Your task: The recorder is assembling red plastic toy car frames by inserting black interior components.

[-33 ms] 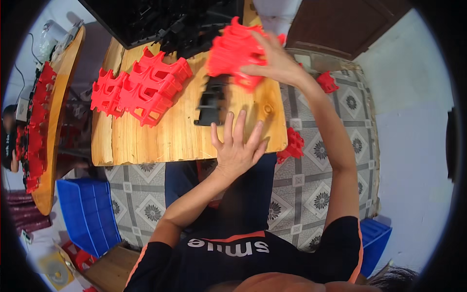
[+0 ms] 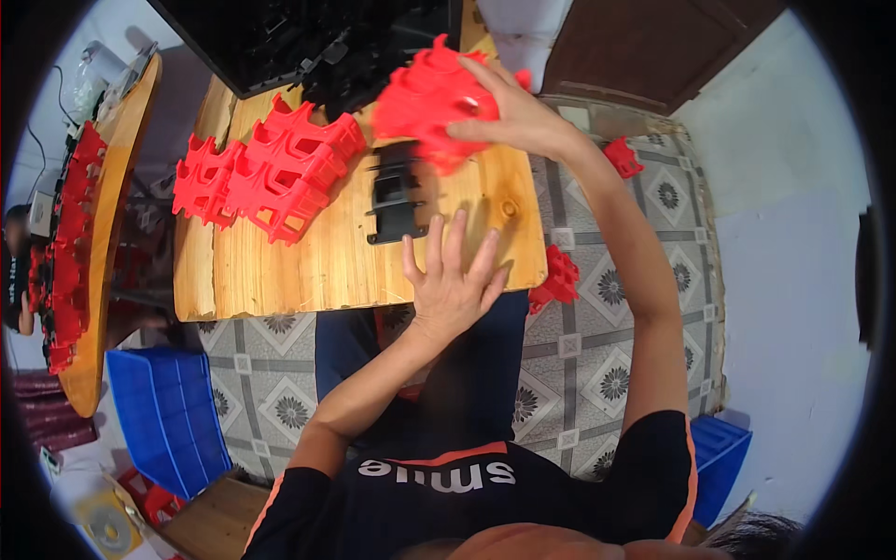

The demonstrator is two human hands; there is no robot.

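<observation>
My right hand (image 2: pixel 518 117) grips a red plastic part (image 2: pixel 429 103) and holds it above the far side of a wooden table (image 2: pixel 308 271). My left hand (image 2: pixel 453 280) lies flat on the table's near edge, fingers spread, holding nothing. Just beyond its fingertips a black plastic part (image 2: pixel 397 196) rests on the wood, below the red part. A row of several similar red parts (image 2: pixel 271 173) lies on the table's left half. A pile of black parts (image 2: pixel 308 47) fills the far end.
A curved wooden bench (image 2: pixel 103 280) at the left carries more red parts (image 2: pixel 70 243). Blue crates stand on the tiled floor at lower left (image 2: pixel 168 420) and lower right (image 2: pixel 719 457). Loose red parts lie on the floor by the table's right corner (image 2: pixel 558 280) and further off (image 2: pixel 623 156).
</observation>
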